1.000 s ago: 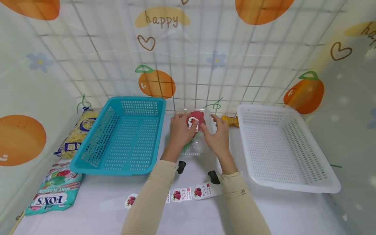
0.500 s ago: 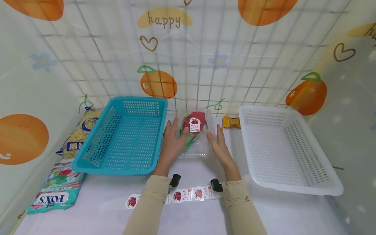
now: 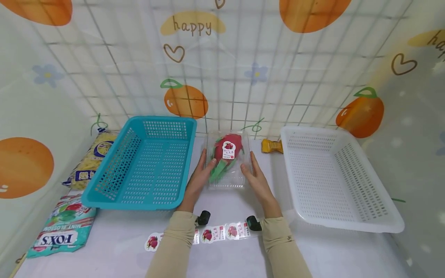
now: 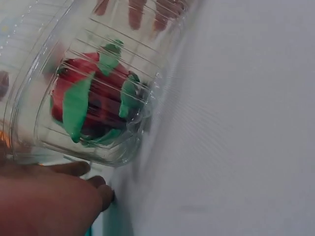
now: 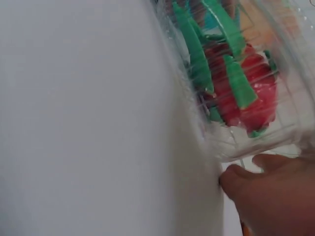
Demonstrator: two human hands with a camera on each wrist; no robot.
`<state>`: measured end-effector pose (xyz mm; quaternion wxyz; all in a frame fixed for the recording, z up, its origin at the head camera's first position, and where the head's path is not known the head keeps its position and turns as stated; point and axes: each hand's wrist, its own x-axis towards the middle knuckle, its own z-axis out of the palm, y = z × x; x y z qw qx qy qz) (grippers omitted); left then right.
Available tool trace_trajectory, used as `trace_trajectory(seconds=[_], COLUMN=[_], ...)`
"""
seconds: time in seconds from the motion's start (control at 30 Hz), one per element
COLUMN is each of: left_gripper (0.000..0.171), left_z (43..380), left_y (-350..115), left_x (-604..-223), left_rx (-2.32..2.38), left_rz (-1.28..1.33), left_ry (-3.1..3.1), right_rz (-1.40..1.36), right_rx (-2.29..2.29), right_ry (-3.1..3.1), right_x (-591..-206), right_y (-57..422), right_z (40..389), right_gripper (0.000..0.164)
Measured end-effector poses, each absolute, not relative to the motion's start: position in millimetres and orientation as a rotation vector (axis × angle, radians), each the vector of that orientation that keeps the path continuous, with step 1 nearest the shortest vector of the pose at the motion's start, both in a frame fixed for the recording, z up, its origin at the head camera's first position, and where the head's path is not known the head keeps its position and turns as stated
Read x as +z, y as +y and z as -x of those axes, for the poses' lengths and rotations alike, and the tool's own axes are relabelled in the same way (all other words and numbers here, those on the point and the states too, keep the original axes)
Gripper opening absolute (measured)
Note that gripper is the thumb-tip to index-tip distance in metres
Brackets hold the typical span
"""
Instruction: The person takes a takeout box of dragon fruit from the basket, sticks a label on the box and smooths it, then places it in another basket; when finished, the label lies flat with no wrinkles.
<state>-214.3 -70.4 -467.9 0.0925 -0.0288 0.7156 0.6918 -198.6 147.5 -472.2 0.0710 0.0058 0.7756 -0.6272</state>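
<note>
A clear plastic box [image 3: 233, 179] with a lid stands in the middle, and a red and green dragon fruit [image 3: 218, 150] shows inside it. On the lid over the fruit lies a white sticker [image 3: 228, 150] printed with dragon fruit. My left hand [image 3: 196, 183] holds the box's left side, thumb at the top edge and fingers along the wall. At the right side my right hand [image 3: 259, 183] grips in the same way. Both wrist views show fingers at the box wall and the dragon fruit [image 4: 74, 88] through the plastic.
A strip of stickers [image 3: 213, 234] lies in front, partly under the left sleeve. A teal basket [image 3: 139, 205] stands left, a white basket [image 3: 347, 227] right. Beside them are a yellow wrapped piece [image 3: 272, 146], a yellow bag [image 3: 85, 168] and a FOX'S bag [image 3: 64, 227].
My hands have come off the top of the lid and moved down to the box's two sides. The sticker, earlier partly covered by my left hand, is now in full view.
</note>
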Motion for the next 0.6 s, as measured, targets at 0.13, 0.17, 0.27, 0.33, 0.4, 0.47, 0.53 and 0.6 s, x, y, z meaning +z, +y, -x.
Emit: trace_trajectory(seconds=[0.13, 0.17, 0.27, 0.33, 0.4, 0.47, 0.53, 0.6], left_gripper=[0.079, 0.078, 0.077, 0.076, 0.076, 0.076, 0.076, 0.076], left_z=[213.9, 213.7, 213.1, 213.0, 213.4, 213.7, 214.0, 213.7], left_y=[-70.1, -69.8, -68.0, -66.6, -65.0, -63.7, -63.0, -62.5], left_x=[-470.7, -470.4, -468.7, -467.7, -466.8, -465.8, -464.5, -462.6], left_rx=[2.102, 2.122, 2.206, 2.253, 2.281, 2.288, 2.303, 2.314], left_rz=[0.073, 0.075, 0.096, 0.106, 0.115, 0.119, 0.100, 0.085], left_ry=[2.071, 2.058, 1.992, 1.950, 1.917, 1.906, 1.908, 1.912], right_rz=[0.001, 0.006, 0.000, -0.018, -0.040, -0.053, -0.064, -0.060], right_rx=[-1.916, -1.923, -1.940, -1.964, -1.992, -2.021, -2.051, -2.072], right_ry=[2.319, 2.322, 2.327, 2.318, 2.302, 2.284, 2.258, 2.240], right_x=[-472.0, -472.3, -473.1, -473.3, -473.5, -473.4, -472.4, -471.1], right_y=[146.2, 145.7, 144.7, 144.0, 143.5, 143.4, 143.3, 143.4], right_z=[197.9, 198.2, 198.7, 198.8, 199.1, 199.4, 199.5, 199.2], right_gripper=[0.078, 0.077, 0.074, 0.073, 0.072, 0.071, 0.070, 0.069])
